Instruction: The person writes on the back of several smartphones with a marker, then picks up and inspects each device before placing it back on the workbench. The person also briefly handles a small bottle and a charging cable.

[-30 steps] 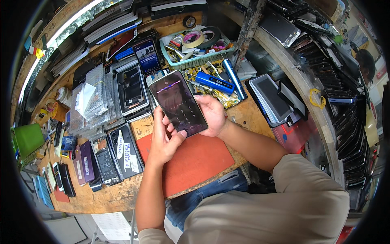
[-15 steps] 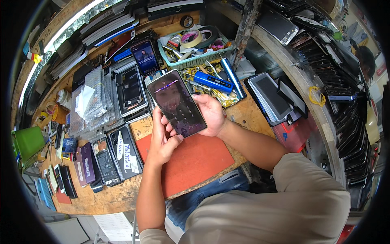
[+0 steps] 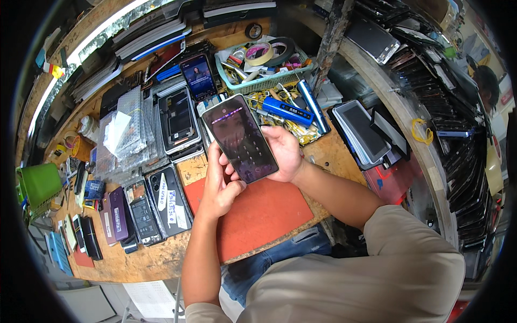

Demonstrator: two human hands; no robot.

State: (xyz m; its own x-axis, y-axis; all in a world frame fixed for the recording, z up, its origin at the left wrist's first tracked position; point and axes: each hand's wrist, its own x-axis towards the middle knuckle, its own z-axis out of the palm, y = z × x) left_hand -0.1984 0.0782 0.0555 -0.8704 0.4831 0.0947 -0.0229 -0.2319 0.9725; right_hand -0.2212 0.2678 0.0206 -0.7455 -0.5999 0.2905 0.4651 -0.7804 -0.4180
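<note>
A large smartphone [image 3: 240, 141], dark-screened with a keypad showing, is held tilted over the red-orange mat [image 3: 264, 218]. My left hand [image 3: 222, 180] grips its lower left side, thumb near the bottom corner and fingers tucked beneath. On the phone's right edge, my right hand [image 3: 284, 153] supports it, its thumb at the side and its other fingers hidden behind. Just beyond the phone lie a blue electric screwdriver [image 3: 288, 111] and a blue cylindrical tool [image 3: 313, 106], over a heap of yellowish flex cables and small parts.
At the back stands a green basket [image 3: 258, 86] with tape rolls and tools. A lit phone [image 3: 197, 78] leans beside it. Opened phones [image 3: 142, 212] and bubble-wrap bags [image 3: 126, 134] crowd the left; stacked screens [image 3: 361, 132] lie right, beside a wooden beam [image 3: 409, 116].
The whole view has shifted slightly, so the scene sits a little to the right and lower. My hands keep the same hold on the smartphone.
</note>
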